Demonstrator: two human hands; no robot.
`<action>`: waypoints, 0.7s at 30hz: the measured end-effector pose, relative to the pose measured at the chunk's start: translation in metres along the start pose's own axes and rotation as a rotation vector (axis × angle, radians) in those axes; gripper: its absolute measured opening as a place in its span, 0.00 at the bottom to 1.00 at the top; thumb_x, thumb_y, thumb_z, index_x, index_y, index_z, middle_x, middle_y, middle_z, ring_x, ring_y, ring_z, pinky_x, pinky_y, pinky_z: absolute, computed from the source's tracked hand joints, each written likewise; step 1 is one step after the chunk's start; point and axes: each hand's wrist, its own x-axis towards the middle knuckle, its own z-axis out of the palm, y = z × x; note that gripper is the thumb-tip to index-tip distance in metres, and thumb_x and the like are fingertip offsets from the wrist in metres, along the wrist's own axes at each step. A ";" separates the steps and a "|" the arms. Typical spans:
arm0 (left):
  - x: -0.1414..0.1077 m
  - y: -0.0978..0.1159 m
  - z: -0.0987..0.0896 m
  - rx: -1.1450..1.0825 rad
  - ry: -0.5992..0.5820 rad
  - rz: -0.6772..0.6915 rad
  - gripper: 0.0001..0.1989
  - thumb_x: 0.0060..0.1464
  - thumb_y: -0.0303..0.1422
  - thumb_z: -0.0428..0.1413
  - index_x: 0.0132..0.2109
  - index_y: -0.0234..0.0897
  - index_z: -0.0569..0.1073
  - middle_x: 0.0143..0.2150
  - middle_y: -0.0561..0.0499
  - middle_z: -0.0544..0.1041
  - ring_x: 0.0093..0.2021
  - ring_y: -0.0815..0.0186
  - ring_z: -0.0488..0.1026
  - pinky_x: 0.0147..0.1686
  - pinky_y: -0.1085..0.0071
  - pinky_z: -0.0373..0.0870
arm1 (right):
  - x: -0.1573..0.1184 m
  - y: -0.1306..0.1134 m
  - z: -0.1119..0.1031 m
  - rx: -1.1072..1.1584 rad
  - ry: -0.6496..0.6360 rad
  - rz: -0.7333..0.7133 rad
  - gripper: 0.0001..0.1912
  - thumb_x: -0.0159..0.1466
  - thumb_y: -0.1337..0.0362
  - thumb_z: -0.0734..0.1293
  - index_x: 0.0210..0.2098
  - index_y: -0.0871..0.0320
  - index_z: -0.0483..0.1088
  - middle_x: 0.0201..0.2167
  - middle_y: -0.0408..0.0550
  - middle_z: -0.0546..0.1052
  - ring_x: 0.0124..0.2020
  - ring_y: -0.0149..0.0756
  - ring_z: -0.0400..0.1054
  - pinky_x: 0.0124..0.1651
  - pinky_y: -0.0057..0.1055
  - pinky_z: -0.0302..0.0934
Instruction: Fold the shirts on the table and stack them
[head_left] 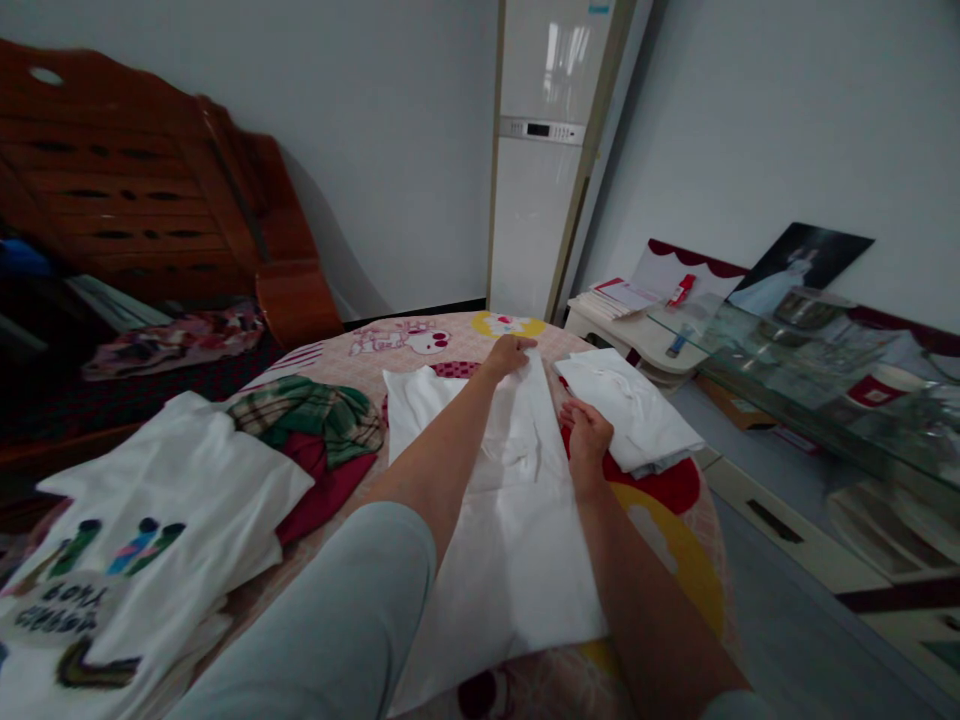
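A white shirt (517,560) lies spread on the round table in front of me, with a long strip along its right side folded inward. My left hand (510,356) is closed on the far end of that strip, its fingers pinching the cloth. At the strip's right edge is my right hand (589,432), palm partly up, fingers curled together against the cloth edge; its grip is partly hidden. Just right of it rests a folded white garment (634,410). To the left, a white printed T-shirt (172,480) lies loosely beside a green plaid cloth (307,412) and a dark red cloth (326,490).
A pink patterned tablecloth (360,350) covers the table. On the right stands a glass-topped cabinet (757,370) with dishes and a photo (799,265). A wooden bench (150,200) is at left, and a tall white air conditioner (536,200) stands behind the table.
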 end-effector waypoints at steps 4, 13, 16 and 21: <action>0.006 -0.009 0.010 0.247 -0.045 0.119 0.30 0.36 0.15 0.52 0.49 0.32 0.78 0.55 0.43 0.77 0.58 0.57 0.71 0.61 0.65 0.64 | -0.006 -0.012 -0.004 -0.219 -0.053 -0.185 0.20 0.61 0.61 0.58 0.43 0.61 0.78 0.39 0.55 0.82 0.41 0.44 0.76 0.48 0.40 0.70; 0.006 -0.027 0.039 0.195 0.017 0.074 0.32 0.42 0.16 0.52 0.57 0.29 0.70 0.63 0.36 0.68 0.64 0.58 0.65 0.61 0.66 0.63 | -0.011 -0.002 0.005 -0.639 -0.548 -0.540 0.26 0.61 0.74 0.56 0.56 0.59 0.73 0.53 0.56 0.77 0.57 0.43 0.69 0.64 0.43 0.58; 0.009 -0.020 0.027 0.185 0.108 0.010 0.27 0.47 0.19 0.52 0.57 0.28 0.71 0.61 0.35 0.71 0.63 0.55 0.66 0.61 0.63 0.62 | -0.013 0.005 0.006 -0.765 -0.615 -0.553 0.24 0.65 0.71 0.57 0.58 0.59 0.70 0.60 0.58 0.71 0.63 0.46 0.62 0.66 0.49 0.52; -0.013 -0.004 -0.033 0.235 0.257 -0.060 0.21 0.55 0.26 0.53 0.56 0.31 0.74 0.56 0.40 0.76 0.56 0.58 0.72 0.58 0.65 0.65 | -0.014 0.007 0.006 -0.805 -0.605 -0.576 0.24 0.66 0.69 0.56 0.59 0.60 0.69 0.61 0.59 0.69 0.65 0.49 0.59 0.67 0.51 0.49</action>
